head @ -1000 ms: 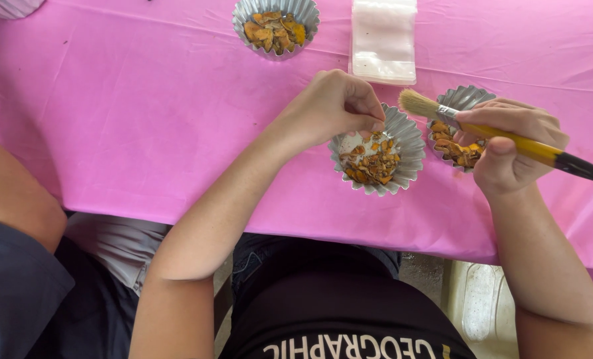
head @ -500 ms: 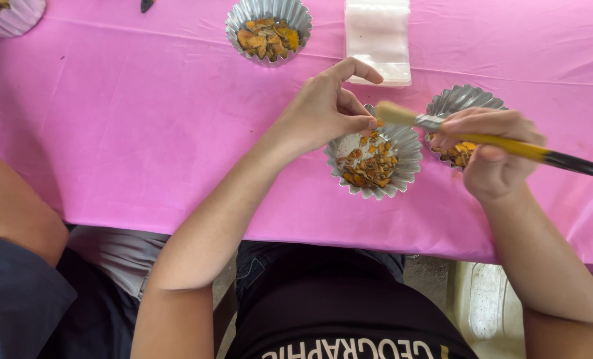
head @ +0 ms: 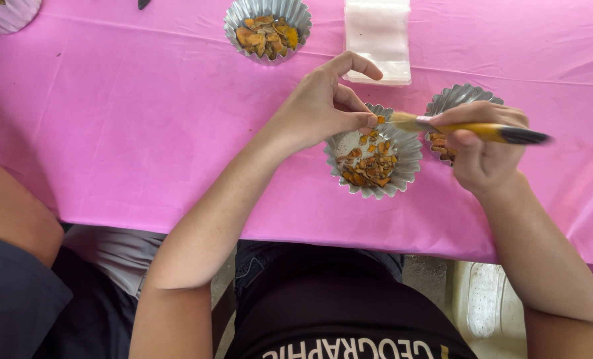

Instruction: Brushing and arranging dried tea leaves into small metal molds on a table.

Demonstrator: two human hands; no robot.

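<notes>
My left hand pinches an orange chip above the foil cup on the pink worktop, steadying it for cleaning. My right hand, grip wrapped tight around the brush, lays the bristles on it so crumbs drop into the cup.

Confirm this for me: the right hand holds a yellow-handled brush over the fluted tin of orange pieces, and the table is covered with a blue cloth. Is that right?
Not quite. The head view shows the cloth is pink, not blue. The rest stands: the right hand holds the yellow-handled brush, its bristles over the fluted tin of orange pieces, where the left hand pinches a piece.
</notes>
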